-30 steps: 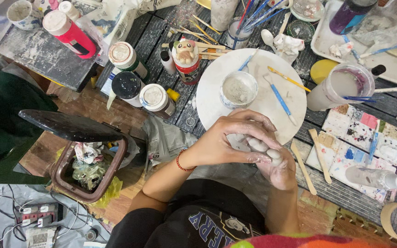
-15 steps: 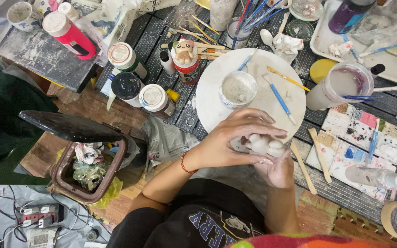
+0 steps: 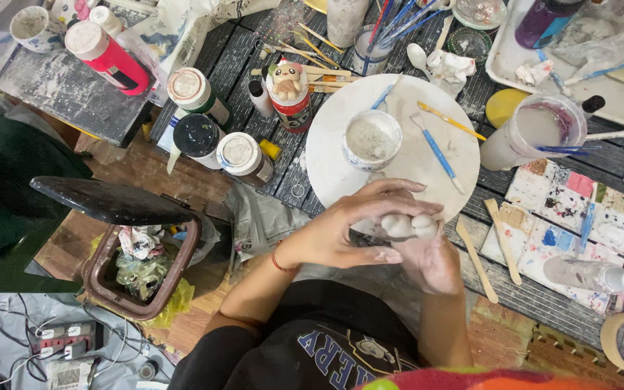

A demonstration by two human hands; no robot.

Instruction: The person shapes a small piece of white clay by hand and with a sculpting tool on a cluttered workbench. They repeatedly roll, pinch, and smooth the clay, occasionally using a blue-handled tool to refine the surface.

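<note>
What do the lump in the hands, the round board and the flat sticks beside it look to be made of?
The pale lump, held between left hand and right hand, looks like soft white clay: matte, rounded, leaving white smears on the fingers. The round board seems a hard white disc, dusty with clay; its material is unclear. The flat sticks look like bare wood, tan and matte.

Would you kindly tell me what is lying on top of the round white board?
On the white board sit a small cup of pale paste, a blue brush and a yellow-handled brush. Both hands working a clay lump cover its near edge.
</note>
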